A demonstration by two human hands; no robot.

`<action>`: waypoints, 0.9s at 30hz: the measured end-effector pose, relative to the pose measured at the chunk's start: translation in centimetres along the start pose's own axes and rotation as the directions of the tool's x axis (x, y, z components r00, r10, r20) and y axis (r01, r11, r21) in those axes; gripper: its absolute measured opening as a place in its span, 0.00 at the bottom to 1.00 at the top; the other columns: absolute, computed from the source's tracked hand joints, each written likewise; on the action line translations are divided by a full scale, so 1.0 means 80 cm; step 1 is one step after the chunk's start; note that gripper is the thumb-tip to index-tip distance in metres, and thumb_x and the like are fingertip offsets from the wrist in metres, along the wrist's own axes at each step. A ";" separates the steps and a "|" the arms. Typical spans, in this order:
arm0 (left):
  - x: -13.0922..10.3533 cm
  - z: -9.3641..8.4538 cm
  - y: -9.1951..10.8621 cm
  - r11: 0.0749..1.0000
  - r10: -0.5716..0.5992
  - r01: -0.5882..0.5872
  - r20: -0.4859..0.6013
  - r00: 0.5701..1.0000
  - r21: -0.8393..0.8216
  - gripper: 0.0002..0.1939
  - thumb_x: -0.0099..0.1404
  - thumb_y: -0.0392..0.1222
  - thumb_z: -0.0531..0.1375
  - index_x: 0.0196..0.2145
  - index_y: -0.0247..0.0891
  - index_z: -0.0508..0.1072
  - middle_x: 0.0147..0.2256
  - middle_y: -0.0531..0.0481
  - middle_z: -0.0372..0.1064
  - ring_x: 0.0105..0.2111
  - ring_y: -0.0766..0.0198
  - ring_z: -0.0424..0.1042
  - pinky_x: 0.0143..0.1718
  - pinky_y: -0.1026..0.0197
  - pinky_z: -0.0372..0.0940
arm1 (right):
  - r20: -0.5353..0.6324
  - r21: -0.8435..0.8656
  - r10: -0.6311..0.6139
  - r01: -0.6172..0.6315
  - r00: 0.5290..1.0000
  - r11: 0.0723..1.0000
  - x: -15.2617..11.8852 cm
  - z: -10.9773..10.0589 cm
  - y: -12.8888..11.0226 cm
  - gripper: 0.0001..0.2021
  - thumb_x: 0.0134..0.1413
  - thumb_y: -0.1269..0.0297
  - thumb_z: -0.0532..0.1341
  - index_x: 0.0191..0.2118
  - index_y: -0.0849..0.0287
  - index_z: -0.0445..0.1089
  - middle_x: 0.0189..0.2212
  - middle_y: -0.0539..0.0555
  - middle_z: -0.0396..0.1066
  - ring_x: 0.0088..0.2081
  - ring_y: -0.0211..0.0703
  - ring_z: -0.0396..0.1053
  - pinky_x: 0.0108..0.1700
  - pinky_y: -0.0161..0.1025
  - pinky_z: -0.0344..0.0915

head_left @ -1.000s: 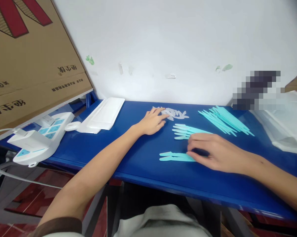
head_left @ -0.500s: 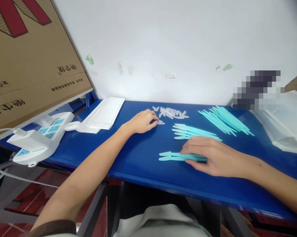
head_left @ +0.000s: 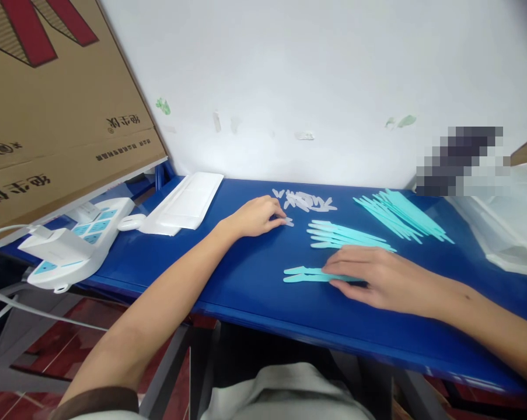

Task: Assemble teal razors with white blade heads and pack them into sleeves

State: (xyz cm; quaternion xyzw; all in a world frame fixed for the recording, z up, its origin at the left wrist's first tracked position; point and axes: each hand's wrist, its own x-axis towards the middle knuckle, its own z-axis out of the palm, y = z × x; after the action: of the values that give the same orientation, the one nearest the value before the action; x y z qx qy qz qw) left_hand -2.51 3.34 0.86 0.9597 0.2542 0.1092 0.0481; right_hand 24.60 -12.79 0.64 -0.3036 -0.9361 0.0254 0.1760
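My left hand (head_left: pixel 259 216) rests on the blue table, its thumb and fingertips closed on a small clear cap (head_left: pixel 290 222). Just beyond it lies a heap of similar clear caps (head_left: pixel 307 201). Under the fingers of my right hand (head_left: pixel 363 273) are two turquoise sticks (head_left: pixel 302 274), side by side, their left ends sticking out; the hand closes over their right part. Behind that hand a fan of several turquoise sticks (head_left: pixel 342 234) lies flat. A larger pile of turquoise sticks (head_left: pixel 403 214) is farther back on the right.
White flat packets (head_left: pixel 187 201) lie at the back left of the blue table (head_left: pixel 245 280). Beside them are a power strip (head_left: pixel 92 233) with a white plug and cables, and a large cardboard box (head_left: pixel 62 105). Clear plastic bags (head_left: pixel 512 221) are at the right.
My left fingers have moved slightly right and come together at the small clear cap. The right hand has closed a little more over the two sticks.
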 end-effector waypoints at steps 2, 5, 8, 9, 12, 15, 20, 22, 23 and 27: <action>0.001 0.000 0.000 1.000 0.002 -0.002 -0.001 1.000 -0.003 0.18 0.76 0.48 0.56 0.50 0.37 0.82 0.48 0.42 0.78 0.49 0.52 0.73 0.52 0.53 0.65 | -0.002 -0.027 -0.017 0.017 1.000 0.999 0.000 0.000 0.000 0.12 0.70 0.66 0.58 0.49 0.59 0.80 0.42 0.57 0.81 0.40 0.45 0.79 0.42 0.41 0.75; 0.001 0.001 0.001 1.000 0.001 -0.001 -0.008 1.000 -0.002 0.16 0.76 0.47 0.57 0.49 0.38 0.82 0.48 0.42 0.78 0.49 0.53 0.73 0.51 0.54 0.65 | -0.024 -0.067 -0.057 0.055 0.998 0.996 0.000 -0.001 -0.001 0.12 0.70 0.67 0.57 0.49 0.58 0.79 0.41 0.57 0.82 0.39 0.44 0.79 0.42 0.40 0.75; 0.002 0.001 0.001 1.000 -0.010 0.010 -0.009 1.000 -0.006 0.15 0.75 0.45 0.58 0.49 0.37 0.82 0.48 0.42 0.78 0.49 0.53 0.74 0.50 0.54 0.65 | -0.051 -0.135 -0.113 0.105 0.992 0.985 0.000 -0.002 -0.002 0.12 0.71 0.68 0.57 0.48 0.58 0.79 0.41 0.56 0.83 0.39 0.44 0.80 0.42 0.41 0.76; 0.002 0.001 0.001 1.000 -0.011 0.011 -0.008 1.000 -0.007 0.15 0.75 0.45 0.58 0.48 0.37 0.82 0.48 0.42 0.79 0.49 0.53 0.74 0.50 0.54 0.65 | -0.053 -0.163 -0.136 0.126 0.989 0.979 0.000 -0.002 -0.002 0.12 0.71 0.68 0.57 0.48 0.59 0.79 0.41 0.56 0.83 0.39 0.45 0.80 0.42 0.42 0.76; 0.003 0.001 0.000 1.000 -0.005 0.005 -0.012 1.000 -0.012 0.14 0.75 0.44 0.59 0.47 0.37 0.83 0.47 0.42 0.79 0.48 0.53 0.75 0.50 0.54 0.65 | -0.040 -0.232 -0.186 0.172 0.982 0.957 -0.001 -0.001 -0.002 0.13 0.70 0.70 0.57 0.50 0.62 0.79 0.41 0.57 0.83 0.38 0.46 0.80 0.40 0.43 0.77; 0.004 0.002 -0.002 1.000 -0.007 0.006 -0.026 1.000 -0.020 0.13 0.74 0.44 0.60 0.46 0.38 0.83 0.46 0.43 0.80 0.47 0.53 0.76 0.49 0.54 0.66 | -0.043 -0.253 -0.200 0.182 0.979 0.950 -0.001 0.001 -0.001 0.13 0.69 0.71 0.57 0.50 0.63 0.78 0.41 0.57 0.83 0.38 0.47 0.80 0.39 0.43 0.76; 0.006 0.006 -0.005 0.995 -0.007 0.001 -0.055 0.998 -0.096 0.10 0.72 0.42 0.63 0.45 0.37 0.83 0.43 0.44 0.81 0.44 0.55 0.78 0.47 0.55 0.67 | -0.081 -0.145 -0.131 0.118 0.988 0.982 -0.002 0.004 0.003 0.12 0.70 0.70 0.58 0.50 0.61 0.78 0.41 0.56 0.82 0.39 0.44 0.79 0.40 0.40 0.75; 0.006 0.008 -0.006 0.988 -0.014 0.004 -0.069 0.998 -0.153 0.10 0.71 0.41 0.64 0.45 0.36 0.83 0.43 0.44 0.82 0.44 0.56 0.78 0.47 0.56 0.67 | -0.074 -0.080 -0.066 0.060 0.995 0.995 -0.002 0.003 0.004 0.12 0.70 0.70 0.57 0.49 0.60 0.79 0.42 0.56 0.82 0.40 0.43 0.79 0.41 0.39 0.75; 0.006 0.009 -0.006 0.983 -0.023 0.009 -0.076 0.997 -0.185 0.10 0.71 0.40 0.64 0.45 0.35 0.82 0.44 0.44 0.82 0.44 0.57 0.78 0.46 0.57 0.68 | -0.069 -0.056 -0.041 0.037 0.997 0.998 -0.002 0.003 0.005 0.12 0.70 0.70 0.57 0.49 0.59 0.79 0.42 0.56 0.81 0.40 0.43 0.79 0.42 0.39 0.75; 0.007 0.011 -0.004 0.951 -0.087 0.057 -0.086 0.993 -0.304 0.13 0.68 0.38 0.65 0.50 0.36 0.80 0.44 0.45 0.81 0.42 0.60 0.79 0.45 0.60 0.69 | -0.051 -0.017 -0.008 0.007 0.999 1.000 -0.001 0.000 0.006 0.13 0.71 0.69 0.56 0.48 0.59 0.79 0.43 0.57 0.81 0.42 0.44 0.79 0.44 0.40 0.75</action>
State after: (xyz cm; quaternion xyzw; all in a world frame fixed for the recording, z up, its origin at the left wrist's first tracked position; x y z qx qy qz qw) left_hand -2.01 3.86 0.04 0.9249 0.2714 0.1918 0.1849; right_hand 24.94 -12.41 0.51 -0.3022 -0.9325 0.0092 0.1974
